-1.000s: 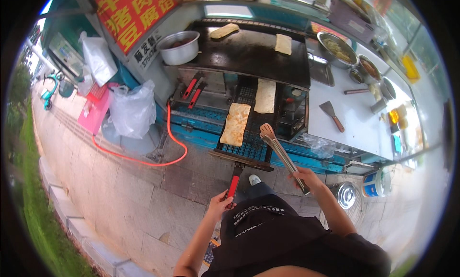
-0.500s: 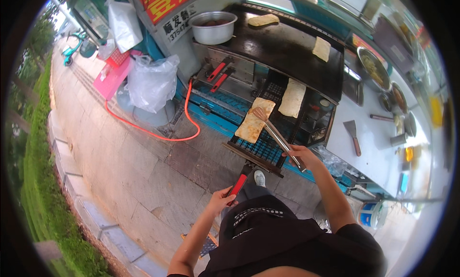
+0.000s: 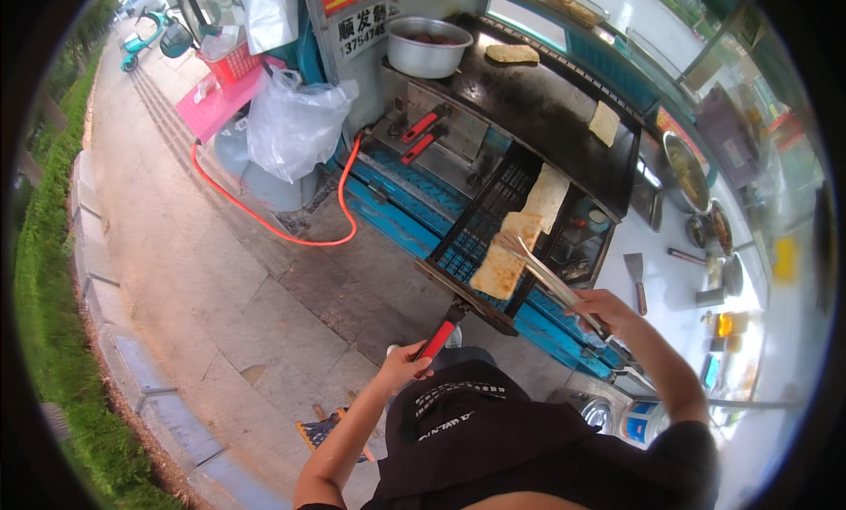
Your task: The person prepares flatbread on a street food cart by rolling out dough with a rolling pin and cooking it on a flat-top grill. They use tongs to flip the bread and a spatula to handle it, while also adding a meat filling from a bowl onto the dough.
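My left hand [image 3: 407, 365] is wrapped round the red handle [image 3: 434, 341] at the front of a black wire rack [image 3: 471, 232], which is drawn out from under the griddle. In my right hand [image 3: 610, 312] I hold metal tongs [image 3: 555, 285]. Their tips are at a browned flatbread [image 3: 499, 272] on the rack's right side; I cannot tell whether they pinch it or rest on it. A paler flatbread [image 3: 548, 197] lies farther in on the rack, just behind the first.
Two more flatbreads [image 3: 604, 124] [image 3: 512, 54] lie on the black griddle [image 3: 538, 91], beside a metal pot [image 3: 427, 50]. On the right counter are a scraper [image 3: 636, 281] and bowls [image 3: 685, 171]. An orange hose [image 3: 300, 242] loops over the pavement at left.
The browned flatbread has shifted to the right and nearer on the rack, with the tongs following. My left hand keeps its hold on the red handle. The whole view has turned somewhat.
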The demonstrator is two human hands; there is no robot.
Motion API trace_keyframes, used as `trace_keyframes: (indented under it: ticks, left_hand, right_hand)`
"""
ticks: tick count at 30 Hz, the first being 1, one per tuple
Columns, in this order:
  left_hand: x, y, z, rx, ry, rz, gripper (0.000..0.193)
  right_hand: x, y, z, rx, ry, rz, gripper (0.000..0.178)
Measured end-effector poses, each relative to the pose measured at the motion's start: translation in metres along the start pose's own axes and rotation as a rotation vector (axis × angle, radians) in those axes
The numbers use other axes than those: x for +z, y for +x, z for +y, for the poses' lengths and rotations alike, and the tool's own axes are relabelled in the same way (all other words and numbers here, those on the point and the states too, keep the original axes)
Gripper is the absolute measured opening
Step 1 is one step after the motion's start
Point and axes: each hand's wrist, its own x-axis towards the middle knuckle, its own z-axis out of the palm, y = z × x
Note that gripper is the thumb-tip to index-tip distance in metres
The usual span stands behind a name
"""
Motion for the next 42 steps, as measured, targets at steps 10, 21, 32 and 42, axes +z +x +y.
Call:
trace_keyframes:
  ticks: [10,21,32,42]
  left_hand:
    - [0.0,0.005,-0.003,0.061,0.043,-0.026,0.042]
    - [-0.005,0.011,-0.013,0.058,0.021,-0.019,0.046]
    - [-0.003,0.011,-0.011,0.03,0.06,-0.003,0.048]
    - [0.0,0.012,-0.014,0.045,0.061,0.031,0.048]
  right_hand:
    - [0.055,0.011,-0.143,0.389,-0.9,0.202,0.022]
    - [0.135,0.02,-0.211,0.41,-1.593,0.151,0.03]
    - [0.114,0.019,-0.172,-0.965,-2.574,-0.058,0.028]
    - [0.11,0.053,-0.173,-0.751,-2.773,-0.139,0.032]
